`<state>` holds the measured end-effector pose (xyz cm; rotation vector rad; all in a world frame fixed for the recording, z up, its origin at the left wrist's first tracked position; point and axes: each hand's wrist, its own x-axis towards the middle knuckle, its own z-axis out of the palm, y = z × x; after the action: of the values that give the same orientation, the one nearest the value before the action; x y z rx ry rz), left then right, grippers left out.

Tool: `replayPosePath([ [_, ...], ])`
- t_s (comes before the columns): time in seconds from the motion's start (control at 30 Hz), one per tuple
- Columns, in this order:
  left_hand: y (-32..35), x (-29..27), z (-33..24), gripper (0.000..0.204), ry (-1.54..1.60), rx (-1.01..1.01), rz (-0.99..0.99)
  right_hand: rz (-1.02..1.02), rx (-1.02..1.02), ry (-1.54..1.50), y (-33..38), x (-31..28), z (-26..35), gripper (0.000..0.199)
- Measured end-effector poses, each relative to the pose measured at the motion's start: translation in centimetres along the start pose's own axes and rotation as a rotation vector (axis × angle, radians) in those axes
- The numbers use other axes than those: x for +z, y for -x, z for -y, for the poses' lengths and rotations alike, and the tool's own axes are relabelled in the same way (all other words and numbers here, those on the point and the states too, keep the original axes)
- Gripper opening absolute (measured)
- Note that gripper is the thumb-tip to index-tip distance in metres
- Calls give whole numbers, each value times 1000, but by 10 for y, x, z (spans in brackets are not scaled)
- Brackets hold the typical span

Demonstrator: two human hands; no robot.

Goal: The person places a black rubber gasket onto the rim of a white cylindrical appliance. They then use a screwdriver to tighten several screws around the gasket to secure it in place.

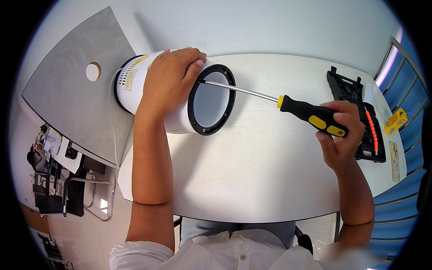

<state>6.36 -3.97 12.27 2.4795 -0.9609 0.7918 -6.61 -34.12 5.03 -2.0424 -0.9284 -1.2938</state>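
A white cylindrical appliance (177, 120) lies on its side at the left of the table, its black-rimmed round end (230, 105) facing right. Screws show in that black ring. My left hand (173, 78) is wrapped over the top of the cylinder and grips it near the ring. In my right hand (344, 135) is a screwdriver (306, 112) with a black and yellow handle, held by the handle's end. Its long metal shaft points left, and the tip meets the upper left of the ring. Whether a screw sits under the tip cannot be made out.
On the right of the white table (261, 180) lies an open black tool case (344, 87) with an orange-red flexible shaft (372, 130). Beside it stand a small yellow box (396, 120) and a pale strip (395, 157). A grey board (72, 108) adjoins at left, with a cord (113, 130).
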Motion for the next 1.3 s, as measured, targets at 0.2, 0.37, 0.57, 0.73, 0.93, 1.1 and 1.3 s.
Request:
replayPosePath([
  [0.2, 1, 0, -1, 22, 0, -2, 5, 33, 537, -111, 4, -9, 19, 48],
  [0.37, 0, 1, -3, 22, -8, 4, 2, -77, 413, -277, -1, 5, 12, 53],
  [0.57, 1, 0, -1, 22, -10, -8, 2, -17, 51, -35, 0, -6, 1, 47],
  [0.73, 1, 0, 0, 22, -6, -10, 7, 5, 111, -48, 8, -10, 9, 45],
  [0.93, 0, 0, -1, 22, 1, -11, 13, -26, 238, -49, 4, -4, 18, 45],
  [1.1, 1, 1, 0, 23, 12, -6, 11, 50, 147, -1, 1, 0, 11, 47],
  [1.3, 0, 0, -3, 24, 3, -9, 15, 59, 234, 27, 1, -5, 21, 43],
])
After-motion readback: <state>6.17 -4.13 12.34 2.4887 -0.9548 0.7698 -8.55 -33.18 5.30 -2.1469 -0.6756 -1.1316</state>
